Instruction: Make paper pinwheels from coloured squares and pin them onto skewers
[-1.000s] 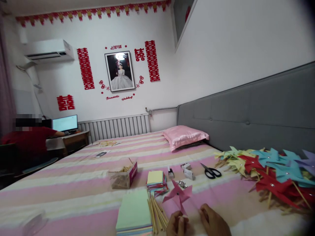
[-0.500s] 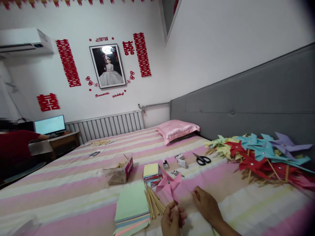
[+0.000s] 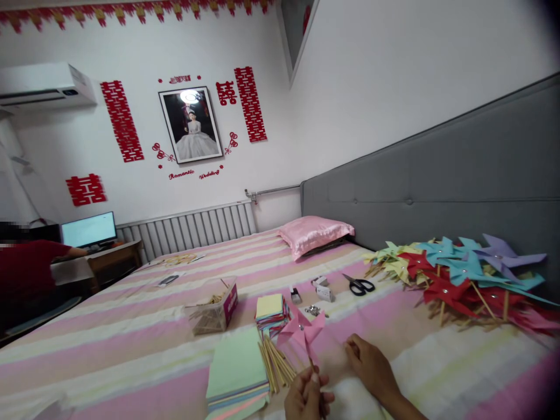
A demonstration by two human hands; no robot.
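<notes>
The left hand (image 3: 306, 398) is pinching the thin stick of a pink pinwheel (image 3: 301, 331), which is standing just above the bed (image 3: 131, 326). The right hand (image 3: 370, 368) is resting loosely open at the pinwheel's 4 o'clock. The paper vanes look light and easily creased; the stiff stick seems the safer grip.

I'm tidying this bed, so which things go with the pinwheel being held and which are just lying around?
In use: pink pinwheel in left hand; right hand; sticks; paper stack; pins; finished pinwheels.
Lying about: scissors; pillow; phone.
</notes>
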